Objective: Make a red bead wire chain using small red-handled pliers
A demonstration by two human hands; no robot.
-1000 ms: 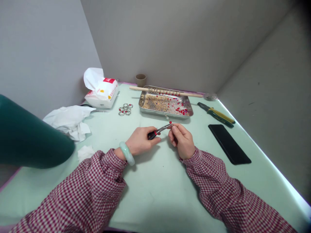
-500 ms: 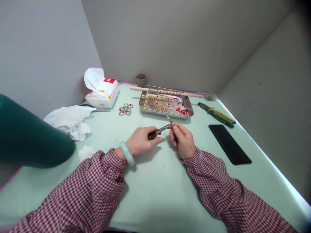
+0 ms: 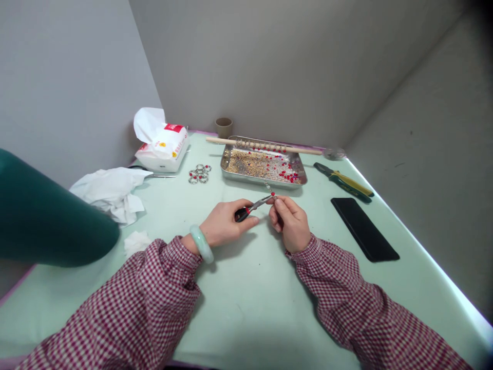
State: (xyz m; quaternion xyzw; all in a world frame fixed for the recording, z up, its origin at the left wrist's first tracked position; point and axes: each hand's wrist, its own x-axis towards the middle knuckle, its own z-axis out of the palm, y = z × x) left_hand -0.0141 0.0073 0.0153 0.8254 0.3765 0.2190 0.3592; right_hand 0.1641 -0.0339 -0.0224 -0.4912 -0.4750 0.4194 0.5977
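Observation:
My left hand is closed around the dark handles of a pair of pliers, whose metal jaws point up and to the right. At the jaw tips is a short beaded strand of small clear beads with a red bead. My right hand pinches the strand's end between thumb and forefinger, close against the plier tips. The exact spot where jaws and fingertips meet is too small to make out. Just beyond my hands stands a metal tray holding gold, clear and red beads.
A wooden stick strung with beaded rings lies across the tray. Several beaded rings are left of it. Tissue pack, cloth, green cylinder stand left; yellow-green pliers and a black slab lie right. A cup is behind.
The plier tips and the beaded strand have shifted very slightly to the right. Both hands keep their hold, and everything else stays where it was.

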